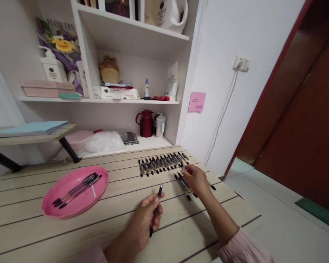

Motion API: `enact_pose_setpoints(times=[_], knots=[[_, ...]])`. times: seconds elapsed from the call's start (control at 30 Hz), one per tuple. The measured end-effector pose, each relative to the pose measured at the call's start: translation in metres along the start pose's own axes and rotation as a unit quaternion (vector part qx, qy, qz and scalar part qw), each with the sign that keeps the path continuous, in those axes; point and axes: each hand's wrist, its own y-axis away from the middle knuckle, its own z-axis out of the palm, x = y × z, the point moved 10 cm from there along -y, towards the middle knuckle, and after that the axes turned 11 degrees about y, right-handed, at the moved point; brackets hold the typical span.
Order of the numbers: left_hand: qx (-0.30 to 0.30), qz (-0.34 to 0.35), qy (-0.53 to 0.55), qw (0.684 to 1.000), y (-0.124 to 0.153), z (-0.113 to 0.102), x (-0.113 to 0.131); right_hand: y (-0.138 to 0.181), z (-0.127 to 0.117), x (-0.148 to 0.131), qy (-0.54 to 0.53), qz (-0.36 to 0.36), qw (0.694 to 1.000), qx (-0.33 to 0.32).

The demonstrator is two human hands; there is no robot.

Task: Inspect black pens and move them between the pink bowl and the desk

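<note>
My left hand [145,219] is closed round a black pen [156,208], held upright-tilted above the wooden table [30,226]. My right hand [196,179] reaches to the right, its fingers curled over a small group of black pens [183,182] lying on the table; what the fingers pinch is hidden. Just beyond lies a long row of several black pens [161,163] set side by side. At the left stands an oval pink tray [52,208] with several pens [78,188] in it.
White shelving [131,102] behind the table holds a red flask [146,123], a mug, bottles, boxes and a plush toy. A small raised wooden stand [33,137] carries a blue book. A pink sticky note [196,102] is on the wall; a red door is right.
</note>
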Motion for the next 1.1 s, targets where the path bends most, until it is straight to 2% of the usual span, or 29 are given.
enact_pose_setpoints(times=[0.1,0.23,0.47,0.9,1.1], knots=[[0.004,0.003,-0.008,1.000,0.001,0.000,0.000,0.015,0.016,-0.009,0.226,-0.060,0.971,-0.048],[0.009,0.006,-0.011,1.000,0.002,0.000,0.001,0.035,0.042,-0.014,0.344,-0.076,0.932,-0.082],[0.009,0.004,-0.018,1.000,0.002,0.000,0.000,0.037,0.051,-0.015,0.377,-0.078,0.918,-0.093],[0.003,0.000,-0.019,1.000,0.001,0.001,0.000,0.039,0.051,-0.010,0.374,-0.087,0.921,-0.062],[0.005,-0.001,-0.021,1.000,0.000,0.000,-0.001,0.034,0.050,-0.003,0.371,-0.065,0.924,-0.062]])
